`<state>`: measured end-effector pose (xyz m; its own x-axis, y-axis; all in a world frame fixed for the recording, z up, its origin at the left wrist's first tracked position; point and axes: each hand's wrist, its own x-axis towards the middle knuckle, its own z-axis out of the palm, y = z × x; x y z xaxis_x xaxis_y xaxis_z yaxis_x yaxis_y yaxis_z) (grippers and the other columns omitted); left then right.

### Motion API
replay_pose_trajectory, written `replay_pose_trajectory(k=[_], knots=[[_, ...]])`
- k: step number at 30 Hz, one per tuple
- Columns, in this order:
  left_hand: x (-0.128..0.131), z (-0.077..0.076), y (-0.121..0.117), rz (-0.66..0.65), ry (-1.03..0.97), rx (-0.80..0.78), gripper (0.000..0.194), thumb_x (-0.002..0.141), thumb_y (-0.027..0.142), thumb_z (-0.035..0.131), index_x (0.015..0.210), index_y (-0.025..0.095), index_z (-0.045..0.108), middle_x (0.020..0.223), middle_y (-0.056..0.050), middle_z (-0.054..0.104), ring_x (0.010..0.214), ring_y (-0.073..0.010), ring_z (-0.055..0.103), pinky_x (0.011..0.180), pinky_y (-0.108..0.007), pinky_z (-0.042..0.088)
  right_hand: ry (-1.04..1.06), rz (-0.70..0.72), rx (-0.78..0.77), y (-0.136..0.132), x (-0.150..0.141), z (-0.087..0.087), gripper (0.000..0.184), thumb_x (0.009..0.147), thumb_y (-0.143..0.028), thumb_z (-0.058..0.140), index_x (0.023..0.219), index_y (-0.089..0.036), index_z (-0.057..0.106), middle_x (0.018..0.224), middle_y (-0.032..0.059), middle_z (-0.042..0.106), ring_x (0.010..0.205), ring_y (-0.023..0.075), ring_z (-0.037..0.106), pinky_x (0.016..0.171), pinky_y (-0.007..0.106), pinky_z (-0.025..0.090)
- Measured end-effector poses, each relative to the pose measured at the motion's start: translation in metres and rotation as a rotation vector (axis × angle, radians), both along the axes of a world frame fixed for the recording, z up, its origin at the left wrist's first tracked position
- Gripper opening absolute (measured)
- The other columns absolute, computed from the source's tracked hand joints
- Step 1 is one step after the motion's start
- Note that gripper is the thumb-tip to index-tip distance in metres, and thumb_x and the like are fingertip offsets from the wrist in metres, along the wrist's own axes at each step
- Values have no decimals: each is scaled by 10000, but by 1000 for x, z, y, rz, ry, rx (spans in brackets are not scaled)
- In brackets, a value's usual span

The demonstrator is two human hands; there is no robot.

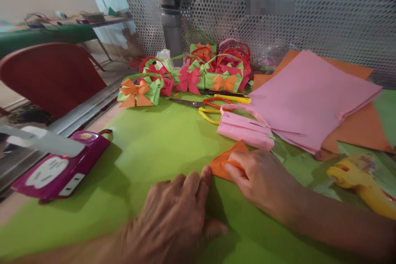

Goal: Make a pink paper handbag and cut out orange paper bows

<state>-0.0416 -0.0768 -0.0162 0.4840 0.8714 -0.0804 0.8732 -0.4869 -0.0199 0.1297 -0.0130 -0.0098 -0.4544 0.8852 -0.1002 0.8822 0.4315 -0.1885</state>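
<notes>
A small, folded, angular piece of orange paper [222,161] lies on the lime-green desk [148,140], at 5 o'clock from the view's centre, one corner pointing to 1 o'clock, another to 9, its 3 o'clock side hidden.

Right hand [262,177] hides part of small orange paper [220,168].

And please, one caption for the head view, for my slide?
Right hand grips folded orange paper, left hand at its corner, pink paper bag behind.
</notes>
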Motion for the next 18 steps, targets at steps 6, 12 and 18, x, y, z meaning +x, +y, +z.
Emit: replay_pose_trajectory(k=[6,12,18], knots=[[-1,-1,-3,14,-41,32,754,815,649,270,1183,42,525,753,-95,624,621,-226,621,479,-359,529,-21,-7,33,1,-2,1,266,810,-232,442,571,-182,548,508,31,594,465,144,478,483,271,223],[0,3,-3,-6,-34,108,596,818,608,363,1045,115,607,744,-69,613,630,-208,607,481,-329,520,-30,-6,79,2,-3,1,256,790,-224,446,564,-187,560,506,50,606,472,163,495,471,274,212],[-5,3,-3,-98,-199,337,349,846,434,461,782,144,644,749,-73,618,665,-215,601,501,-333,519,-36,3,66,3,-3,2,256,799,-225,457,579,-190,583,528,49,633,485,168,526,478,275,210]])
